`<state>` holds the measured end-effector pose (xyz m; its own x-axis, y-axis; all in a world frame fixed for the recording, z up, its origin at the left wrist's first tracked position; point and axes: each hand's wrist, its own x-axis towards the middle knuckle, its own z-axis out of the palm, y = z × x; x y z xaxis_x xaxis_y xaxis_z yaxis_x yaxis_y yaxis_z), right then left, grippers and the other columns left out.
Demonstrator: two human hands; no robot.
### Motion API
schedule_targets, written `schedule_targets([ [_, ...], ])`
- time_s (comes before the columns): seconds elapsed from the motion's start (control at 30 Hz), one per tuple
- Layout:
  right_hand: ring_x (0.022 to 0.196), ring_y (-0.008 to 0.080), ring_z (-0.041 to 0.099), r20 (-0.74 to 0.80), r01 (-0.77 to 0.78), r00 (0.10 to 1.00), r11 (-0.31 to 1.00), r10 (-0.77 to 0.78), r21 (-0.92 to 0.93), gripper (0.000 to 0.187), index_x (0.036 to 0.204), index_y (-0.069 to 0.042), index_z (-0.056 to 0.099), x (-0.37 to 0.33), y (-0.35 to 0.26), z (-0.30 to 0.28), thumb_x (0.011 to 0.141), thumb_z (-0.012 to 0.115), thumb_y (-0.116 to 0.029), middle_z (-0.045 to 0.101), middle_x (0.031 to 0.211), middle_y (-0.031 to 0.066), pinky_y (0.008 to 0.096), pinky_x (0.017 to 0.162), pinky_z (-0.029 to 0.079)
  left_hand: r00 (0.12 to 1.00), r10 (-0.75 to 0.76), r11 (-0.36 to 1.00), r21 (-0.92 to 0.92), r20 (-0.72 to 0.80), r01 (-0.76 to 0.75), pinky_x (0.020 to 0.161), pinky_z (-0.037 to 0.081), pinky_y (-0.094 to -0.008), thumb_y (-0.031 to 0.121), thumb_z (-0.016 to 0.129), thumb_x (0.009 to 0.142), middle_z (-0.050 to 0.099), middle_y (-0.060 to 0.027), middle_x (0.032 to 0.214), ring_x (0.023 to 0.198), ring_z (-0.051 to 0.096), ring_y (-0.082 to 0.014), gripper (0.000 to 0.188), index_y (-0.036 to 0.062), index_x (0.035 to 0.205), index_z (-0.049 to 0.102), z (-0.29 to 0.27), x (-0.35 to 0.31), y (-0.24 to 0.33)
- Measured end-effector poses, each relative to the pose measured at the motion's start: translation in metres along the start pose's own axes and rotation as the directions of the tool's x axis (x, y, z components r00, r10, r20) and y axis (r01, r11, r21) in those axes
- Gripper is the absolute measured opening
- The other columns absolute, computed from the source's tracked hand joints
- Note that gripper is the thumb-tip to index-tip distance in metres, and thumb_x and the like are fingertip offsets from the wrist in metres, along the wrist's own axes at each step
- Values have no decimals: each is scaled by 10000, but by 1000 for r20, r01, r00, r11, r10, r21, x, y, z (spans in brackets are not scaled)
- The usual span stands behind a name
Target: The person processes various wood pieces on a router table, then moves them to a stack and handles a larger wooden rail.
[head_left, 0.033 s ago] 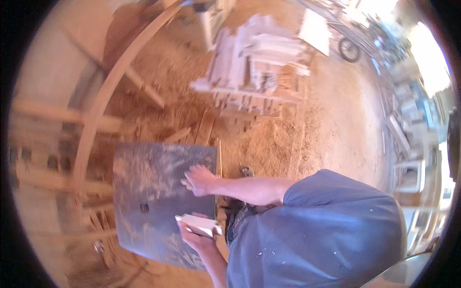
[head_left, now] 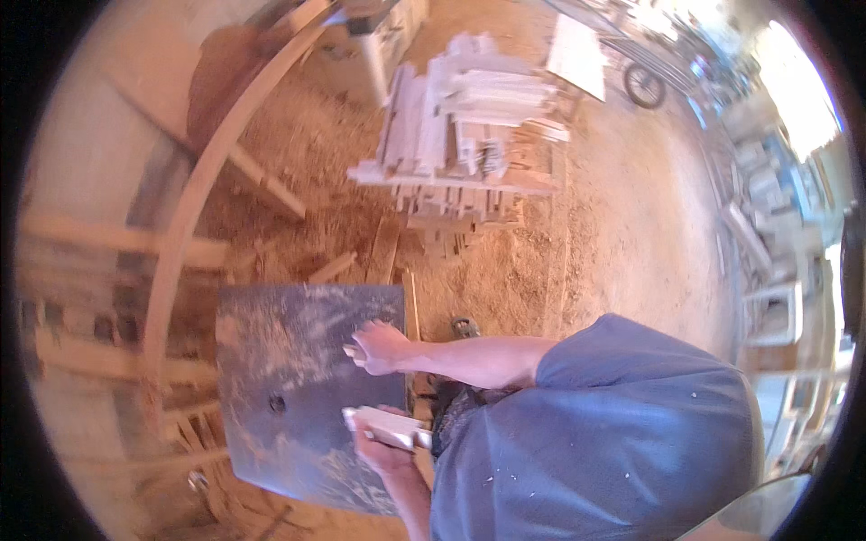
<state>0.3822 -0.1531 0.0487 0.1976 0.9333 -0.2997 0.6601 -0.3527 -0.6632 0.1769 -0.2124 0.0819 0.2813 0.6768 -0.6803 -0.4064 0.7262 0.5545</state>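
Observation:
A dark, flat machine table [head_left: 307,361] dusted with sawdust lies in front of my body, with a small dark round fitting or hole [head_left: 277,403] toward its far side. My left hand [head_left: 386,451], lower in the picture, is closed around a short pale wood piece [head_left: 388,426] above the table's near edge. My right hand [head_left: 383,347] is over the table a little above it in the picture, its fingers curled. Something small and pale shows at those fingertips; whether it is a finger or a held thing is unclear.
A stack of pale boards [head_left: 460,117] stands beyond the table on sawdust-covered ground [head_left: 514,270]. A long curved-looking beam [head_left: 194,203] and more timber lie at left. A spoked wheel [head_left: 644,86] is at upper right, a white frame [head_left: 774,314] at far right.
The whole view has shifted slightly. My right hand's fingers, spread before, now look more curled. My left hand still grips the wood piece.

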Motion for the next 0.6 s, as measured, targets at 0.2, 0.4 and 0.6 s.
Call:
schedule_targets([
  [0.2,953,225,689,57,-293,946,766,319,572,550,1289,-24,677,-99,38,-101,798,800,-237,725,1167,150,359,883,566,967,-190,978,120,170,171,910,571,-517,350,450,1084,624,-208,1151,997,661,-362,472,-19,1377,479,62,5,-23],
  [0.4,936,222,715,-398,-53,781,686,481,726,595,1326,-36,670,-198,100,-216,765,827,-159,743,1131,156,362,837,596,874,-213,977,87,436,194,1036,512,-529,228,523,1046,579,-218,1197,1105,614,-371,495,-29,1446,382,169,6,-42],
  [0.6,867,217,722,-810,210,574,935,118,285,499,1206,-11,726,-197,141,-399,742,803,-177,766,992,139,335,793,579,820,-65,975,211,568,-69,960,538,-486,187,582,1038,615,-173,1060,1034,644,-310,363,-34,1305,471,357,-6,-67],
])
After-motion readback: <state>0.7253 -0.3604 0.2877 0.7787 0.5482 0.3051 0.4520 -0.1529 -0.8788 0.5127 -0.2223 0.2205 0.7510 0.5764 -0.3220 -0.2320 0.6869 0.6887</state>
